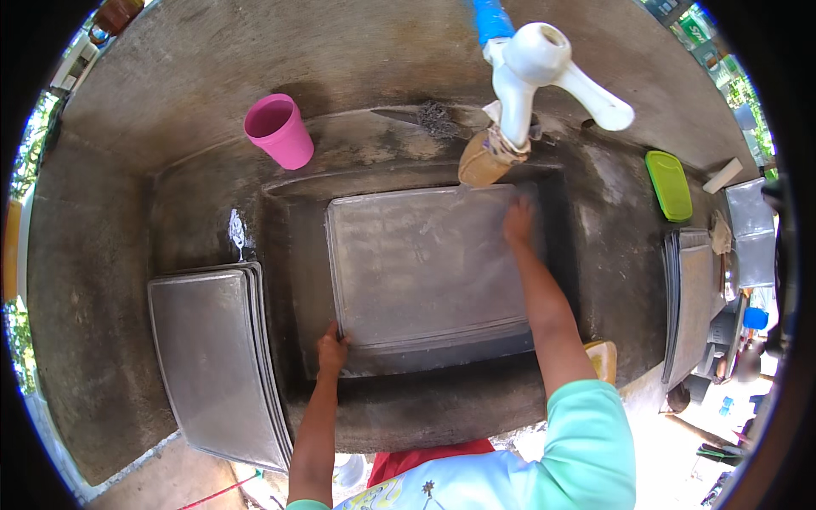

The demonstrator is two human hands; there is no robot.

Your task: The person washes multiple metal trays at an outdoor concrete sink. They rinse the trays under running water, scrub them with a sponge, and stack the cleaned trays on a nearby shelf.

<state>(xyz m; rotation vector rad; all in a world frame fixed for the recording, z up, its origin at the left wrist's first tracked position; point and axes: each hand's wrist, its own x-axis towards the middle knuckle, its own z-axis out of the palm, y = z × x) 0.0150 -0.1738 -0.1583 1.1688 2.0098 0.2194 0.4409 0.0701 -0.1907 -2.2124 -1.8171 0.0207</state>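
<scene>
A flat metal baking tray [427, 268] sits in the basin of a dark concrete sink [433, 405], slightly turned. My left hand [333, 350] grips its near left corner, thumb along the rim. At the tray's far right corner is my right hand [519, 220], blurred; whether its fingers close on the rim is unclear. Just beyond that hand hangs a white tap [519, 83], its spout end wrapped in brown material. Another edge shows below the tray's near side, perhaps a second tray beneath.
Stacked metal trays [204, 357] lean on the left ledge, and more trays [692, 299] stand at right. A pink plastic cup [290, 140], a scouring pad [437, 120] and a blade-like piece [395, 116] lie along the back ledge. Rightward are a green lid [669, 186] and yellowish container [602, 360].
</scene>
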